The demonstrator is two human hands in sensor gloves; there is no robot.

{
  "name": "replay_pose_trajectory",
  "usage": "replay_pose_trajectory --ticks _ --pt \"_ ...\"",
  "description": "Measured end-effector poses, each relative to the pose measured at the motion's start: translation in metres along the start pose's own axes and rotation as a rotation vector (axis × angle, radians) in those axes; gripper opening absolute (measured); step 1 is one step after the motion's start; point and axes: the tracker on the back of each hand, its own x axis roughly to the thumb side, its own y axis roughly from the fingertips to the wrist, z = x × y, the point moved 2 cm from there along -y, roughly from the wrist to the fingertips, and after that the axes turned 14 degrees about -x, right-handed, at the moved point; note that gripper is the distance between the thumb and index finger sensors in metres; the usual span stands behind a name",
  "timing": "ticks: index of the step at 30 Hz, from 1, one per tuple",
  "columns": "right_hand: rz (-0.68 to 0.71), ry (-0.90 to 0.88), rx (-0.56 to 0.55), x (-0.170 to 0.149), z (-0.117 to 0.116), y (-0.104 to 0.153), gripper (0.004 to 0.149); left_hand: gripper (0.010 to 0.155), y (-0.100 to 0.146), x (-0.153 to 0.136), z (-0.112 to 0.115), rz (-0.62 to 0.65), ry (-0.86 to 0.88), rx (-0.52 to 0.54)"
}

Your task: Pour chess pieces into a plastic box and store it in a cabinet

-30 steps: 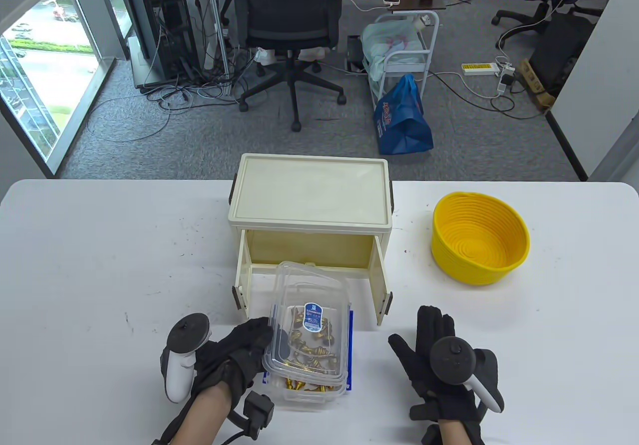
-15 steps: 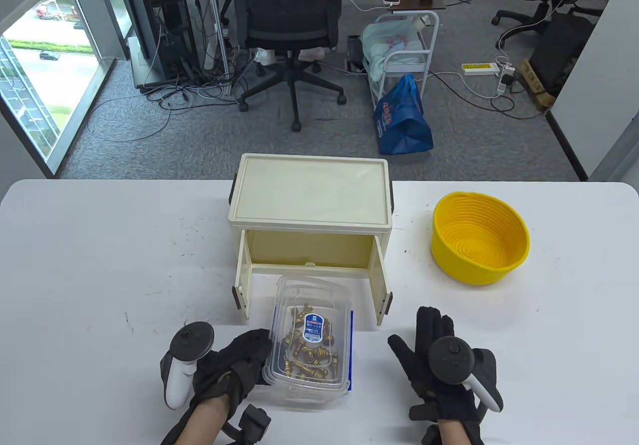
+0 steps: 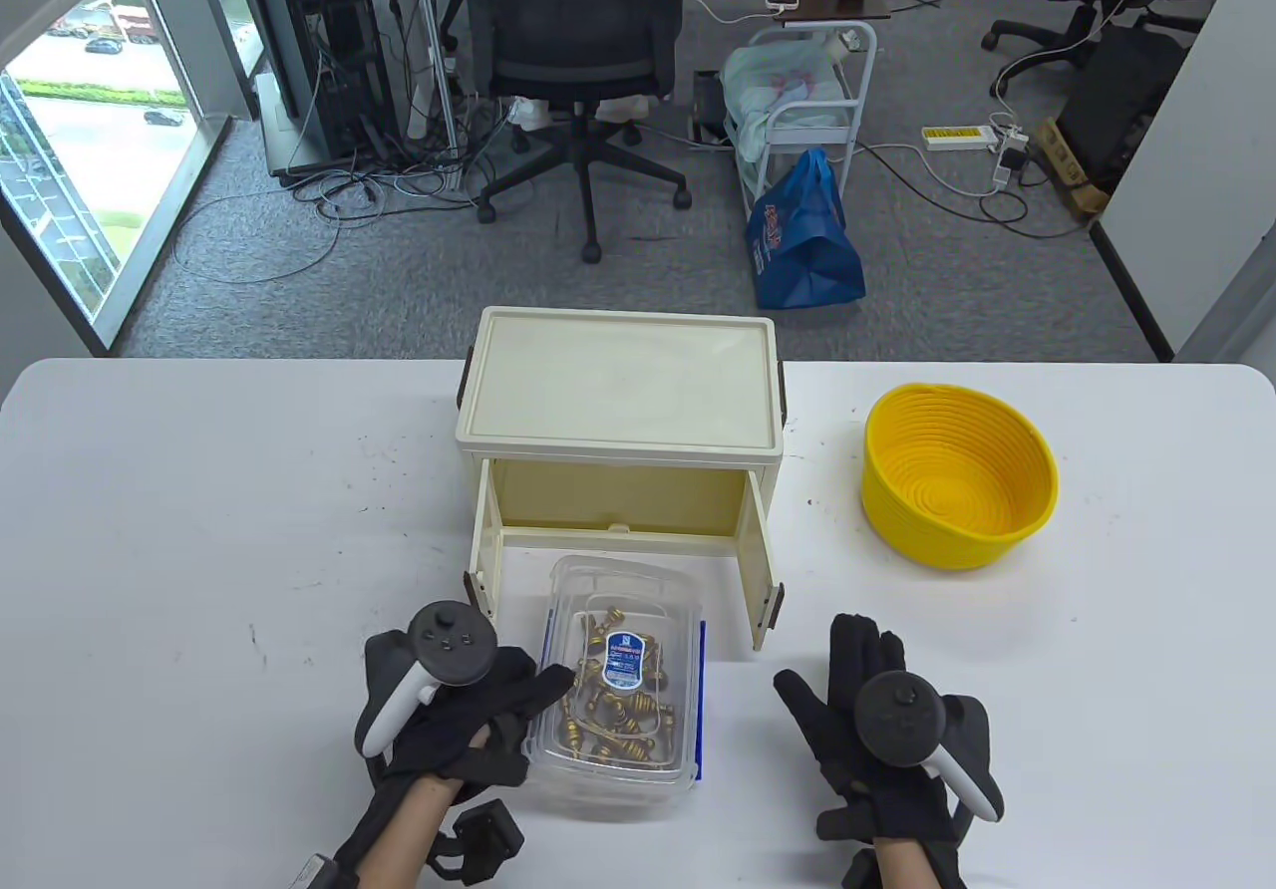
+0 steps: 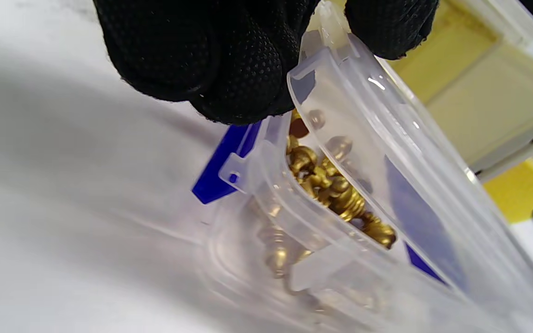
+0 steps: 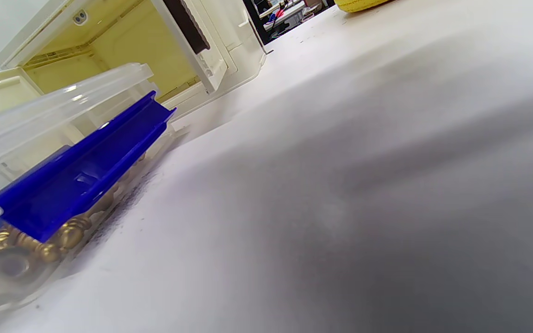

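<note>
Clear plastic box [image 3: 618, 690] of gold chess pieces [image 3: 613, 705] is lying lengthwise toward the open cream cabinet [image 3: 618, 450] just beyond; we are pinching its lid edge in our nearer left hand [image 3: 469, 720], our right hand [image 3: 877, 720] resting flat, fingers spread.

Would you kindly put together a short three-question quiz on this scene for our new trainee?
1. True or false: the cream cabinet stands with both doors open.
2. Which hand touches the clear plastic box? A) the left hand B) the right hand C) both
3. Fill in: the yellow basket holds ____ of the gold chess pieces.

Key
1. True; both doors are swung forward and the inside is bare.
2. A; its fingers pinch the lid's edge, while the right hand lies flat on the table.
3. None; they all lie in the box.
</note>
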Motion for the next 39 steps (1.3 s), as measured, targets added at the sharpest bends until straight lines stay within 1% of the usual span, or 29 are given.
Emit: replay_pose_trajectory --ticks 5,7,8,9,12,16,20,23,24,26,28,30,33,36,39 --pt "-0.002 0.0 0.004 0.0 0.0 0.0 0.087 0.063 -0.004 0.01 -0.002 -0.059 -0.117 -0.036" --pt "-0.002 0.001 0.005 0.0 0.0 0.0 0.087 0.06 -0.008 0.01 -0.002 -0.129 -0.209 -0.048" --pt "-0.002 0.002 0.006 0.0 0.0 0.0 0.087 0.063 -0.009 0.01 -0.003 -0.164 -0.266 -0.05" --pt "-0.003 0.001 0.007 0.0 0.0 0.0 0.087 0.064 -0.011 0.01 -0.003 -0.145 -0.27 -0.06" --pt "-0.006 0.001 0.011 0.0 -0.001 0.0 0.087 0.061 -0.016 0.005 -0.001 -0.102 -0.171 -0.102" --pt "-0.017 0.01 0.021 0.0 -0.002 0.0 0.087 0.061 -0.022 -0.004 0.001 -0.034 -0.047 -0.139" --pt "-0.037 0.008 0.002 0.001 0.003 0.002 0.086 0.061 -0.025 -0.015 0.005 0.017 0.047 -0.125" --pt "-0.022 -0.044 -0.008 0.004 0.007 0.003 0.085 0.061 -0.028 -0.025 0.009 0.059 0.122 -0.112" --pt "-0.036 -0.064 -0.005 0.005 0.007 0.004 0.084 0.062 -0.029 -0.028 0.01 0.069 0.139 -0.109" --pt "-0.038 -0.149 0.051 0.011 0.005 0.005 0.084 0.061 -0.031 -0.033 0.012 0.094 0.18 -0.1" --pt "-0.029 -0.242 0.139 0.018 -0.001 0.005 0.083 0.062 -0.033 -0.038 0.014 0.119 0.221 -0.099" --pt "-0.017 -0.35 0.229 0.03 -0.016 0.002 0.083 0.061 -0.035 -0.042 0.016 0.142 0.243 -0.086" --pt "-0.017 -0.365 0.339 0.043 -0.035 -0.005 0.085 0.061 -0.035 -0.043 0.018 0.164 0.246 -0.064" --pt "-0.058 -0.374 0.359 0.054 -0.052 -0.016 0.089 0.061 -0.034 -0.043 0.02 0.187 0.243 -0.023" --pt "-0.092 -0.387 0.408 0.06 -0.063 -0.022 0.091 0.061 -0.032 -0.04 0.02 0.186 0.209 -0.005"
